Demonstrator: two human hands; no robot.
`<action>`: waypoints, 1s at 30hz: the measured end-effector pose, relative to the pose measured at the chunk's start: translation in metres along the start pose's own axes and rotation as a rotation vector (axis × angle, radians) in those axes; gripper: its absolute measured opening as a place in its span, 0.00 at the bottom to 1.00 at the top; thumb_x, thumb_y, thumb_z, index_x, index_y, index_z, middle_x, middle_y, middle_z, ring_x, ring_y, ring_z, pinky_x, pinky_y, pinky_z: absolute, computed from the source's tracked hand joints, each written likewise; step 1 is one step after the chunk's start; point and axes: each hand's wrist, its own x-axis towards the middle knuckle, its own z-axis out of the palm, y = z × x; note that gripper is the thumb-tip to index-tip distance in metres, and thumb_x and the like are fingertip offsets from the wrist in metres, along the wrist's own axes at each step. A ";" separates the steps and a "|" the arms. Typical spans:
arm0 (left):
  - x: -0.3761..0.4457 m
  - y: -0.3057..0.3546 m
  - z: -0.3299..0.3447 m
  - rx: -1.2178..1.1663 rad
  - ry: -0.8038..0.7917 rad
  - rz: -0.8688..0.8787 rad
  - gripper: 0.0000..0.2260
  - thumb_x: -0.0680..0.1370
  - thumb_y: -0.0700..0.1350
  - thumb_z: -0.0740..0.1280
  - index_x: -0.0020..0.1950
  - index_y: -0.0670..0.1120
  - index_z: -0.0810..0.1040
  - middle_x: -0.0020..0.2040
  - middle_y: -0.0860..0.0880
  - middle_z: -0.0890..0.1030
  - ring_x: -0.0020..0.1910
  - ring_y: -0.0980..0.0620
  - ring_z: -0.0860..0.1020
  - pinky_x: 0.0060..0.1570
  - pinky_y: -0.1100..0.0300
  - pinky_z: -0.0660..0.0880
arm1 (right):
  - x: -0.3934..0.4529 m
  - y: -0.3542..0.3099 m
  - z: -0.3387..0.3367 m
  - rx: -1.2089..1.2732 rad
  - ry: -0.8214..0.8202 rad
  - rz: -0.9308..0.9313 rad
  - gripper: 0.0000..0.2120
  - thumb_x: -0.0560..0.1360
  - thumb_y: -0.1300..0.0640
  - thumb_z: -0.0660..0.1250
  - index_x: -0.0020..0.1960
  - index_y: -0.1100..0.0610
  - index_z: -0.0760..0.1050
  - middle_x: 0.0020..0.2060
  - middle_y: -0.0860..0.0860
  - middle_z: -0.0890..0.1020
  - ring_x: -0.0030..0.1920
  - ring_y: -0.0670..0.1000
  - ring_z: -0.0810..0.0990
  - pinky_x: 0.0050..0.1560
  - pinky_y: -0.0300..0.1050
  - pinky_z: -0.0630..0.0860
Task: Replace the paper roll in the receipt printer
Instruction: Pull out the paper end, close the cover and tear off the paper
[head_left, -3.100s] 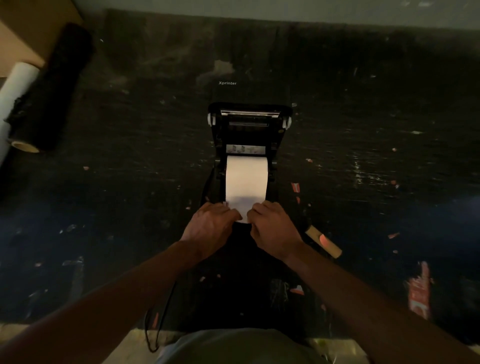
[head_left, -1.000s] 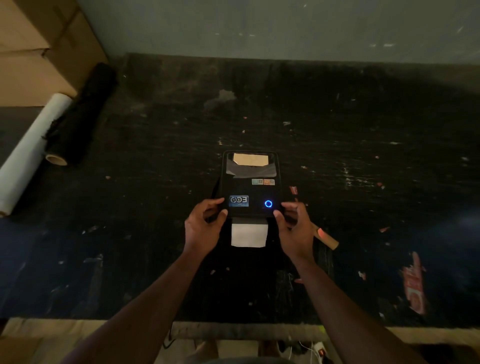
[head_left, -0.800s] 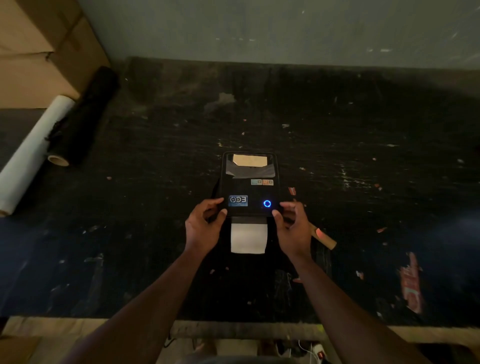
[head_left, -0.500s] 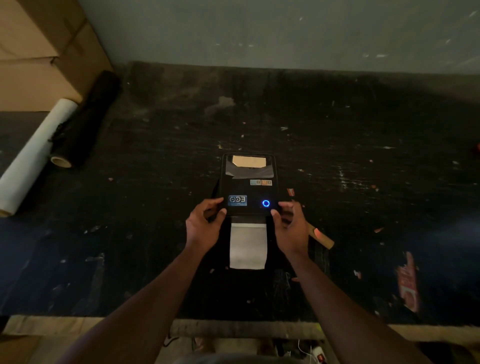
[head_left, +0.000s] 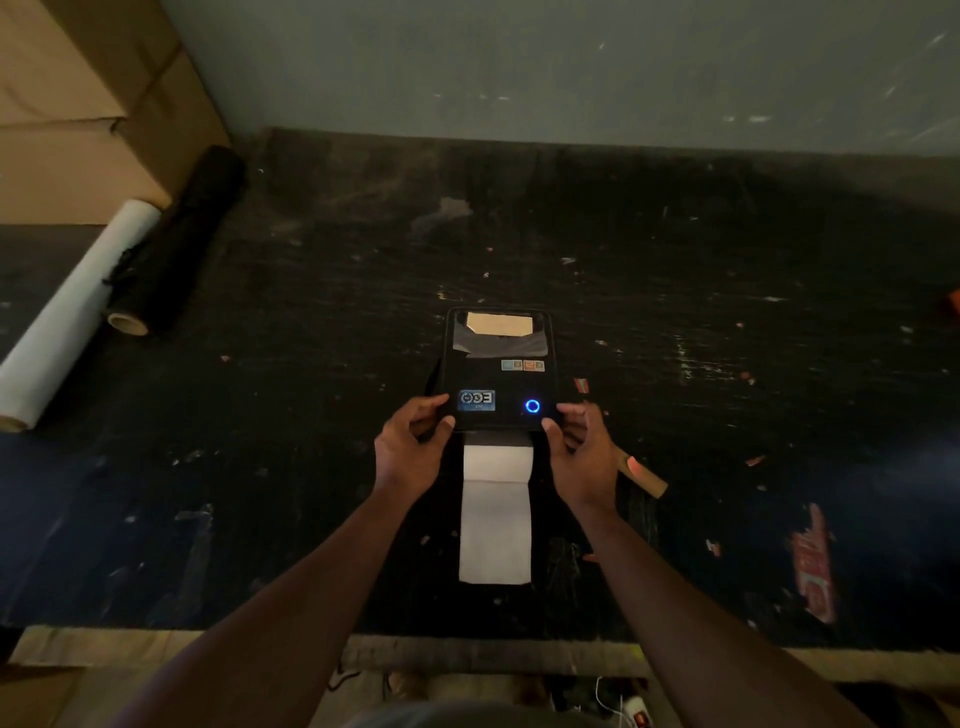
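Between the fingers — printer.

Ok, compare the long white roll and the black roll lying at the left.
The long white roll is pale and smooth; the black roll is dark with a rumpled surface. The white roll runs longer toward the near side; the black roll stops short, showing a pale core end. Both lie flat, side by side on the same diagonal.

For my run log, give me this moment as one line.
printer: lid shut, blue light on | paper strip: out front slot | left hand, right hand: hold printer's front corners
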 end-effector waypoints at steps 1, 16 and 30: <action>0.000 0.000 0.000 -0.004 0.000 0.002 0.16 0.79 0.42 0.73 0.67 0.52 0.80 0.65 0.51 0.83 0.60 0.59 0.80 0.53 0.71 0.74 | 0.000 0.000 0.000 0.001 -0.004 0.002 0.14 0.78 0.57 0.73 0.62 0.49 0.76 0.56 0.46 0.82 0.58 0.46 0.82 0.59 0.52 0.83; -0.001 0.000 0.001 -0.018 0.007 -0.022 0.17 0.79 0.42 0.73 0.67 0.53 0.79 0.65 0.51 0.83 0.59 0.60 0.80 0.49 0.74 0.74 | 0.001 -0.001 -0.001 0.005 -0.012 0.002 0.14 0.78 0.57 0.73 0.61 0.46 0.75 0.56 0.44 0.81 0.58 0.45 0.82 0.59 0.52 0.83; -0.001 0.000 0.001 -0.023 0.001 -0.013 0.17 0.80 0.42 0.72 0.67 0.52 0.79 0.65 0.51 0.83 0.60 0.60 0.80 0.53 0.71 0.74 | 0.001 -0.002 -0.002 0.000 -0.016 0.014 0.14 0.78 0.57 0.73 0.61 0.48 0.76 0.55 0.43 0.81 0.58 0.46 0.82 0.59 0.52 0.83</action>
